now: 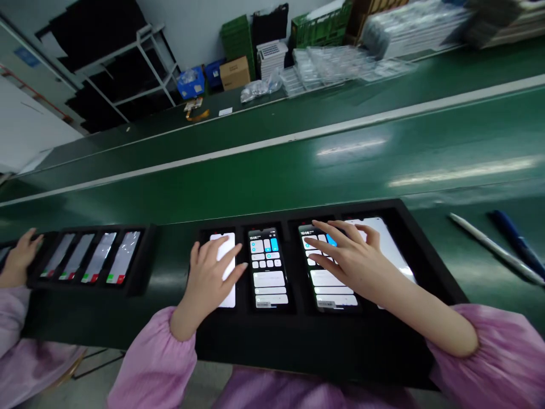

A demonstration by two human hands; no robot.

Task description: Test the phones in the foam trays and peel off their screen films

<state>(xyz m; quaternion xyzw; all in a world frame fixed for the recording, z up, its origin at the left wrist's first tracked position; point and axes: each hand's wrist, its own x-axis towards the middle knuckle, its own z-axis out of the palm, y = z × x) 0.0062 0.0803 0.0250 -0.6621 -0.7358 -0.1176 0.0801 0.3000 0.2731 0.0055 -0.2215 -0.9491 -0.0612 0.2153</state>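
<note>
A black foam tray (370, 208) lies in front of me with several lit smartphones set in its slots. My left hand (208, 275), fingers spread, is over the leftmost phone (229, 284), whose screen is plain white. Beside it, a second phone (268, 270) shows a control panel and the time 15:06. My right hand (349, 250) reaches over a third phone (334, 292) with a similar panel, its fingers apart and covering part of the screen. Under the right wrist, a white-screened phone (392, 250) is partly hidden. Whether the fingertips touch the glass, I cannot tell.
At left, another person's hand (23, 255) is by a second black tray (145, 250) holding several phones. A white pen (489, 241) and a blue pen (517, 236) lie at right. Across the green bench stand a cardboard box (235, 74), a blue bin (191, 84) and stacked plastic-wrapped trays (409, 31).
</note>
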